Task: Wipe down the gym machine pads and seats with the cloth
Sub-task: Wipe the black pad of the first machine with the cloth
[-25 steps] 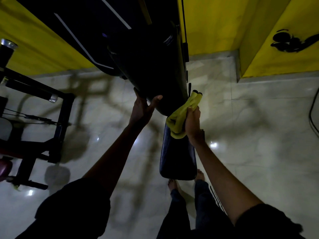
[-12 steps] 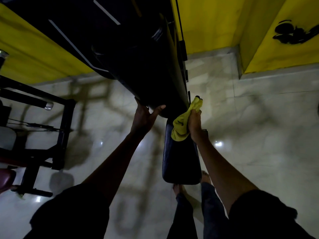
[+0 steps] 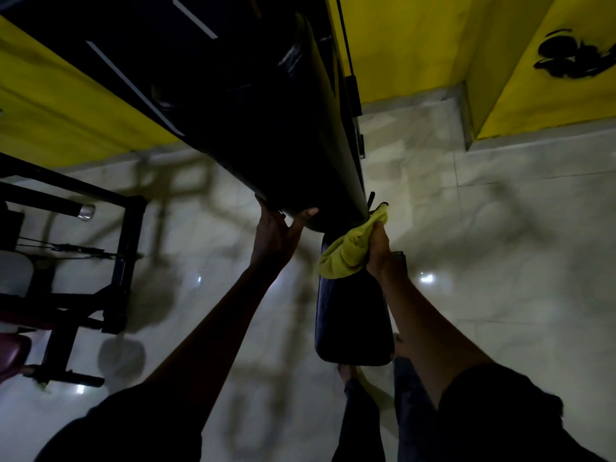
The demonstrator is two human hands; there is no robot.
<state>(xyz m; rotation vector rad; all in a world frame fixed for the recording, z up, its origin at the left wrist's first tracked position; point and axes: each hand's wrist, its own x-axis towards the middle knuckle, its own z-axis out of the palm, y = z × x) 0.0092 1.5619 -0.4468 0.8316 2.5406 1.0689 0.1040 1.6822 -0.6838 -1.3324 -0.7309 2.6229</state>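
Far left: black machine frame (image 3: 126, 261), cut off by the edge, with a shiny bar end (image 3: 85, 211) and a bit of a dark red seat (image 3: 11, 358) low down, all too dark to see well. Next, left hand (image 3: 276, 235), raised, fingers spread and straight, pressed flat against the bottom end of the big black back pad (image 3: 283, 145). Same spot as half a second ago, same open hold. Fingertips partly hidden behind the pad. Top of the pad lost in the dark and cut off by the upper edge. Then yellow cloth (image 3: 350, 251), bunched up, touching the right corner of the pad's bottom end, with a loose part hanging to the left. Gripped tight by the right hand (image 3: 378, 248), fingers curled round it. Almost where it was before, maybe a tiny bit lower. Below the cloth, small black seat pad (image 3: 353, 321), its top end hidden by cloth and hand. Bare feet (image 3: 346, 370) under it, mostly covered. Further right, pale shiny floor (image 3: 500, 261), yellow wall (image 3: 400, 45), and a black mark (image 3: 573, 58) on it, too blurry to read.
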